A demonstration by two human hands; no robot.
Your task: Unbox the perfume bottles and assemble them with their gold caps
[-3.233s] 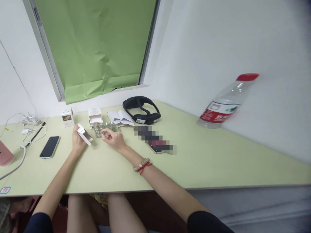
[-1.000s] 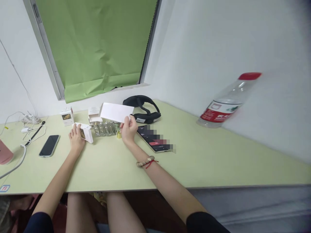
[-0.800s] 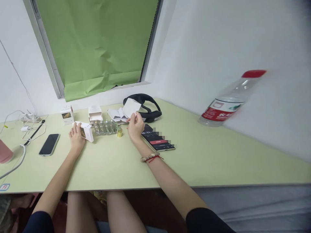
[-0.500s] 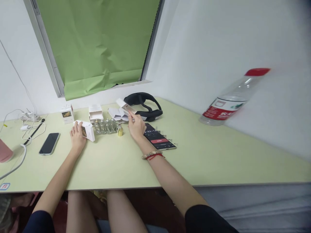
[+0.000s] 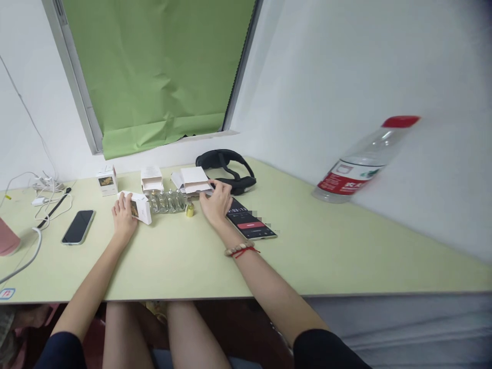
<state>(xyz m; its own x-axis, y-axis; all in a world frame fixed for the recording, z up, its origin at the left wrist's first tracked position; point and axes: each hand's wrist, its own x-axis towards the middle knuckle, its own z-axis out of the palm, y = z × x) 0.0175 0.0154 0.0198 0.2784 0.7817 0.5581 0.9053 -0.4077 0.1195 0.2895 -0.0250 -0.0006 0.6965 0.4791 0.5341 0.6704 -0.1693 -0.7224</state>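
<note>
Left of centre, the left hand (image 5: 123, 218) has its grip closed over the near end of a small white box (image 5: 141, 209) lying on the worktop (image 5: 307, 256). The box lies just beside a row of glass vials (image 5: 168, 201). At centre, the right hand (image 5: 217, 201) pinches the right edge of a white card (image 5: 195, 178). The card lies up-left of the fingertips, beyond the vials and a gold cap (image 5: 189, 210).

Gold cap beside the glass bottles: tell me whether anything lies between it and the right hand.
Nothing visible does. Only bare table separates the gold cap from the right hand, which holds a white card behind it.
</note>
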